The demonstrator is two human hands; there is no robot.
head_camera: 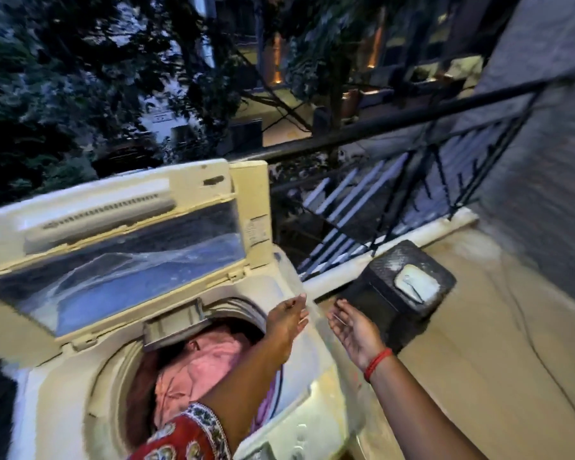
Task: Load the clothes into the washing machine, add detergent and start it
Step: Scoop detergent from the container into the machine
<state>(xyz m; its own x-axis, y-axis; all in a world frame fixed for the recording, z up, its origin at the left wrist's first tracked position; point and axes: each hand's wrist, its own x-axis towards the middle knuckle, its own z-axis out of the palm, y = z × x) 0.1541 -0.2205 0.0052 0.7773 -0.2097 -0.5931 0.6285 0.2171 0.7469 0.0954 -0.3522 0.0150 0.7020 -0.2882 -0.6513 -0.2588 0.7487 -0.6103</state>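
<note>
A cream top-loading washing machine (316,386) stands at the lower left with its lid (120,247) raised. Pink clothes (200,363) lie inside the drum, and a small detergent drawer (173,327) sticks out at the drum's back rim. My left hand (287,315) reaches across the drum to its right rim, fingers apart, holding nothing. My right hand (354,328) hovers palm up just right of the machine, also empty, with a red thread on the wrist. A dark stool (389,293) beyond the hands carries a pale soap-like bar (415,283).
A black metal railing (412,180) runs behind the machine and stool along a low white kerb (445,227). A grey wall (545,161) rises at the right. Tan balcony floor (495,343) spreads to the right. Trees and lit buildings lie beyond the railing.
</note>
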